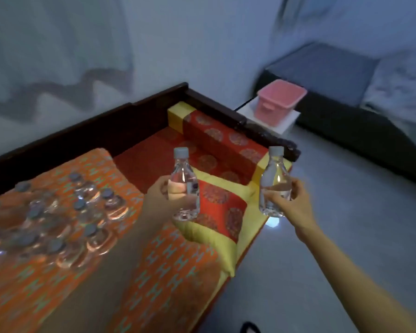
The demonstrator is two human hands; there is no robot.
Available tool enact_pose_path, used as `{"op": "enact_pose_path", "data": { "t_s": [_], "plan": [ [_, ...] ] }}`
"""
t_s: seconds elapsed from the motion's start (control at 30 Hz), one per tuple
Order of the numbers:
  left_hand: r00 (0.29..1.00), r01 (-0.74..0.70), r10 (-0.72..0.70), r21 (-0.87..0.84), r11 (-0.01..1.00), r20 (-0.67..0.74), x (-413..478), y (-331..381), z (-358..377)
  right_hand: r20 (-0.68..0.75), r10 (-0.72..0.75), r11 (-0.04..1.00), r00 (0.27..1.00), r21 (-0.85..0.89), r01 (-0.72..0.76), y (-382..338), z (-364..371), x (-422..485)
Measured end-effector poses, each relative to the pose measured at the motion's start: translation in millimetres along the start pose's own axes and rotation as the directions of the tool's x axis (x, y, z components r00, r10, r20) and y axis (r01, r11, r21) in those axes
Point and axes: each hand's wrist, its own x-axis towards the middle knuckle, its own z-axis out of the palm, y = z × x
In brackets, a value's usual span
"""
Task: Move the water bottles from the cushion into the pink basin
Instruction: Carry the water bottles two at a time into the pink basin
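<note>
My left hand (162, 194) grips a small clear water bottle (185, 186) with a grey cap, held upright above the red and yellow pillow. My right hand (289, 200) grips a second clear bottle (273, 182), upright over the sofa's right edge. Several more bottles (65, 219) lie in a cluster on the orange patterned cushion (154, 272) at the left. The pink basin (280, 100) stands farther away at the upper right on a white box (283, 124), well beyond both hands.
A dark wooden sofa frame (120, 116) runs behind the cushions, with a red bolster (221, 138) along its right arm. Grey floor (334, 224) lies to the right. A dark mattress with grey bedding (346, 75) sits beyond the basin.
</note>
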Motion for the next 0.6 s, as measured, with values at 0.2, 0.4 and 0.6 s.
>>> {"op": "enact_pose_path", "data": {
  "t_s": [0.2, 0.4, 0.6],
  "plan": [
    [0.982, -0.063, 0.064, -0.011, 0.998, 0.178, 18, 37, 132, -0.167, 0.029, 0.999, 0.986, 0.035, -0.024, 19, -129, 15],
    [0.980, -0.055, 0.057, -0.017, 0.998, 0.192, 30, 57, 247, -0.238, 0.067, 0.997, 0.969, 0.059, -0.054, 51, -252, 42],
    [0.978, -0.056, 0.052, 0.011, 0.998, 0.203, 43, 78, 341, -0.310, 0.111, 0.990, 0.944, 0.121, -0.076, 69, -348, 74]
  ]
}}
